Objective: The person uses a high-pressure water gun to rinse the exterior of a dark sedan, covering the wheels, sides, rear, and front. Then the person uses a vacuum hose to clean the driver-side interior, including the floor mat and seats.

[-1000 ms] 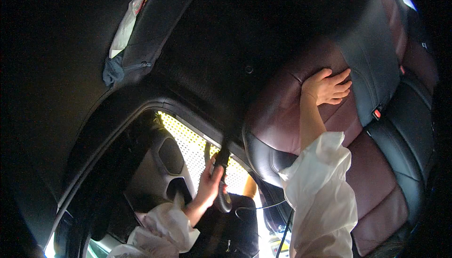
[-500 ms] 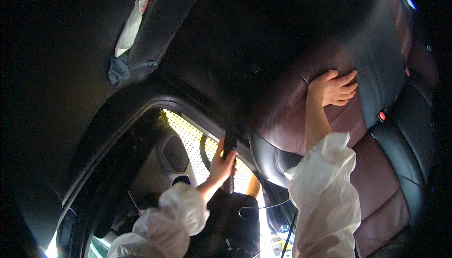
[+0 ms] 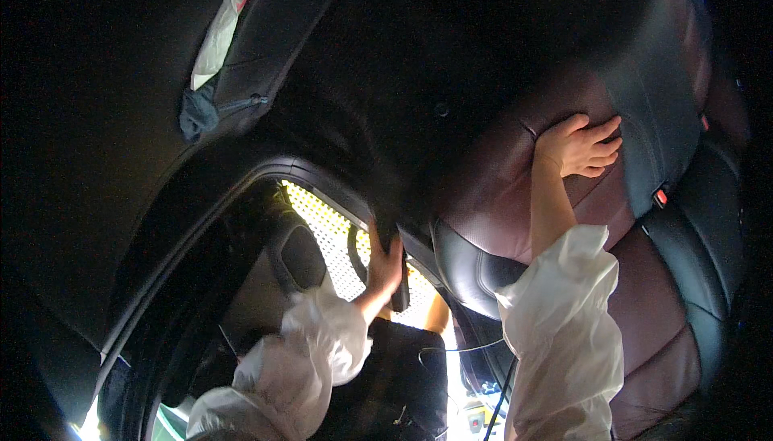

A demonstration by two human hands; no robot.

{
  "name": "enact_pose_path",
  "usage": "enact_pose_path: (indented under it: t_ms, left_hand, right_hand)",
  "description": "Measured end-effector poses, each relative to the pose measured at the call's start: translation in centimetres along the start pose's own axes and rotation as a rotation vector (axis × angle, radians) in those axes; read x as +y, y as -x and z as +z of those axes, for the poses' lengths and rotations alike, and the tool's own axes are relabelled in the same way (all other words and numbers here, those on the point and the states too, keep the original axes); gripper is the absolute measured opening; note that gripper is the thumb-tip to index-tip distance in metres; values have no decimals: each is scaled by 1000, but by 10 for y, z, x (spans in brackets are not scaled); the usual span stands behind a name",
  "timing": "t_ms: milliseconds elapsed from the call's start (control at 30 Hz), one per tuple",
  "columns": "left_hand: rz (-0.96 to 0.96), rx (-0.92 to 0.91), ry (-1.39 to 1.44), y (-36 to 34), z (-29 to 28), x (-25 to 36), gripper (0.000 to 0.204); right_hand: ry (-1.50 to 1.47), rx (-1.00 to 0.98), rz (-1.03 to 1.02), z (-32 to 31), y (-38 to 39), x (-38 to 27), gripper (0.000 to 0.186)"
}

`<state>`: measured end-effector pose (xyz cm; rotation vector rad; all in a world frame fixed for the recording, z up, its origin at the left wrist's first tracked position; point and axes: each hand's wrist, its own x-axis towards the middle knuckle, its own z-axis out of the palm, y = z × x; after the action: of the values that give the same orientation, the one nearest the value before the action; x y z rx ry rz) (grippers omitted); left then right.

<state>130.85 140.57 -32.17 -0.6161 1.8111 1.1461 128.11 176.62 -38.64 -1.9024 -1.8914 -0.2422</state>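
Observation:
My left hand [image 3: 385, 270] is wrapped round a black tube-shaped tool [image 3: 401, 296] at the sill of the open car door. The tool's far end is lost in the dark footwell, so its exact kind is hidden. To the right, my right hand [image 3: 581, 148] lies on the dark red leather seat [image 3: 483, 203], its palm down and fingers spread over the cushion near the black panel [image 3: 656, 119]. Both forearms wear loose white sleeves.
The open door [image 3: 258, 304], with a speaker cover [image 3: 302, 256], stands at the left. A white packet [image 3: 221, 34] and dark cloth [image 3: 197, 111] sit in a side pocket. Red seat-belt buckles [image 3: 660, 197] show right. A thin cable [image 3: 463, 350] hangs near my right sleeve.
My left hand and the tool have shifted slightly farther away, toward the dark footwell. My right hand keeps its place on the seat; the whole view has drifted a little.

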Motion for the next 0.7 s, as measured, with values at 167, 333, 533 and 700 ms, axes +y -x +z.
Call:
enact_pose_path:
  t_ms: [167,333,533,700]
  left_hand:
    - [104,-214,123,30,-48,48,72]
    - [382,97,133,-162,-54,183,70]
    - [620,208,-396,-159,60,81,83]
    - [-108,-338,-103,-24,-2,106,78]
  right_hand:
    - [-3,-36,20,-2,3,-2,63]
    - [-43,-29,7,-4,3,-9,62]
    - [-19,-10,2,0,5,-9,61]
    - [-5,-28,9,-4,1,-3,62]
